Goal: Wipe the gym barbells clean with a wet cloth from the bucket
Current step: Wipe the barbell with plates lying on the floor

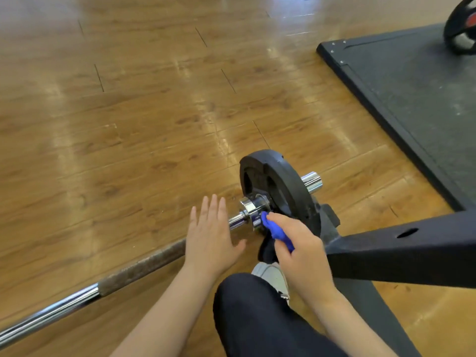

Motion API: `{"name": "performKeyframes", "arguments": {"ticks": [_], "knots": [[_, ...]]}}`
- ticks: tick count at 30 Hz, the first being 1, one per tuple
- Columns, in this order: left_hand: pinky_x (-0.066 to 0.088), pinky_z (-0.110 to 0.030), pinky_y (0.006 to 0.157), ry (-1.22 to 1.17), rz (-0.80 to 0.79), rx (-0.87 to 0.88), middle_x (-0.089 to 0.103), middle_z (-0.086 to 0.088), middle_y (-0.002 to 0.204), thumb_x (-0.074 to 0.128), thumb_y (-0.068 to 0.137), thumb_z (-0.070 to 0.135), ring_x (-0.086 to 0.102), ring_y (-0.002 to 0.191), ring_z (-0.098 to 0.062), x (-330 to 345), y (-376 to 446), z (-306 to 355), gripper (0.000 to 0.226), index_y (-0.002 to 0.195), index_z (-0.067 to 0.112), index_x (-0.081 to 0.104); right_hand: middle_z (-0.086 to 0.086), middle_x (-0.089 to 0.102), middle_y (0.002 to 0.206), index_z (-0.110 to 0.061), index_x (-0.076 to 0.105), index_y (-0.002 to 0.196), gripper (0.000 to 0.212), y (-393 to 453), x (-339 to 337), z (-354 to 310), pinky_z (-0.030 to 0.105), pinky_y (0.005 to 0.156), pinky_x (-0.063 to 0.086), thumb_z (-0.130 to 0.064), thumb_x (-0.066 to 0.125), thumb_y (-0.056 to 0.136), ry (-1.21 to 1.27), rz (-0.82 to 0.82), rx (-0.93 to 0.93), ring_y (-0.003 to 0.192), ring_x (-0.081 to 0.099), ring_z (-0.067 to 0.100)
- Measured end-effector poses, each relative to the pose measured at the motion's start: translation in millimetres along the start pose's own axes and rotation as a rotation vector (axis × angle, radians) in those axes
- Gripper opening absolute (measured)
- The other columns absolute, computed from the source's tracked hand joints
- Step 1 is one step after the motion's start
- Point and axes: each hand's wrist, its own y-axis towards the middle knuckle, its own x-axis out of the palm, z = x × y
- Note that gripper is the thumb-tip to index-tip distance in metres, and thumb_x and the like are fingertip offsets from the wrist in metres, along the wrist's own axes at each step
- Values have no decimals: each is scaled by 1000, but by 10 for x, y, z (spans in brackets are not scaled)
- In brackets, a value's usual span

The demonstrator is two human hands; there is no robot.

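Observation:
A chrome barbell [144, 264] lies across the wooden floor from lower left to centre, with a rusty-brown knurled stretch in its middle. A black weight plate [280, 181] sits on its sleeve, and the chrome sleeve end [313, 182] sticks out beyond the plate. My right hand [301, 251] grips a bunched blue cloth [277, 231] and presses it against the chrome collar [251, 211] just inside the plate. My left hand [210, 235] is flat with fingers spread, over the bar beside the collar, holding nothing. No bucket is in view.
A black rubber platform [412, 99] covers the floor at right, with another black plate [461, 29] at its far corner. A black metal frame leg [401, 256] runs across at lower right. My dark trouser knee [257, 315] and grey shoe [273, 275] are below the hands.

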Motion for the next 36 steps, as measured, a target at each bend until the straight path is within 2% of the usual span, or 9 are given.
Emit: {"name": "performKeyframes", "arguments": {"ticks": [4,6,11,16,18,21,27,33,36], "knots": [[-5,-41,116,14,6,43,-9,-12,158,46,87,64,-12,145,-27,11,240,341,101,150,6,-8,-2,60,112,-7,59,122,37,231,-649,8,4,89,39,3,55,87,32,438,50,101,54,-1],[-4,-43,116,63,-13,62,-11,-15,158,45,87,64,-13,145,-30,27,313,424,102,149,4,-10,-3,58,119,-8,58,125,36,476,-742,170,4,94,36,3,55,90,37,504,161,111,52,2],[-2,-43,117,116,-48,45,-9,-17,157,47,87,63,-10,145,-32,68,462,542,104,148,2,-11,-11,53,114,-7,59,126,36,984,-476,470,-6,84,29,0,55,91,33,264,207,108,47,-3],[-2,-42,117,141,-85,19,-11,-20,156,46,95,40,-11,144,-34,47,615,645,89,146,-2,-13,-8,55,108,-3,63,120,36,1068,-219,849,-7,80,30,5,63,85,69,220,321,106,51,9],[-1,-40,117,97,-88,7,-11,-19,156,45,95,40,-11,144,-33,74,638,651,88,146,-2,-13,-7,52,118,-4,63,121,45,997,-123,955,1,96,29,11,66,79,79,61,249,118,47,12],[-2,-38,117,58,-86,0,-12,-19,156,44,95,44,-12,144,-33,100,630,653,89,146,-2,-13,-3,54,125,-4,65,118,48,924,-96,1006,31,112,30,19,61,76,58,-105,230,129,43,20],[-4,-38,117,59,-100,2,-12,-20,156,46,93,47,-13,144,-33,87,651,657,94,146,-2,-13,11,48,140,-1,59,126,51,1021,-74,1018,24,108,23,16,47,79,-123,47,388,136,36,26],[-4,-38,117,81,-96,5,-11,-19,156,46,92,49,-12,144,-33,111,652,668,95,146,-3,-13,10,49,140,0,59,125,36,1019,-69,1039,39,114,25,1,60,89,-90,-239,206,137,34,26],[-3,-38,117,90,-94,9,-10,-19,157,46,92,49,-10,145,-33,114,652,663,95,146,-3,-13,13,56,132,2,65,116,37,899,-9,1118,21,105,30,14,58,82,-84,-8,245,126,48,28]]}}
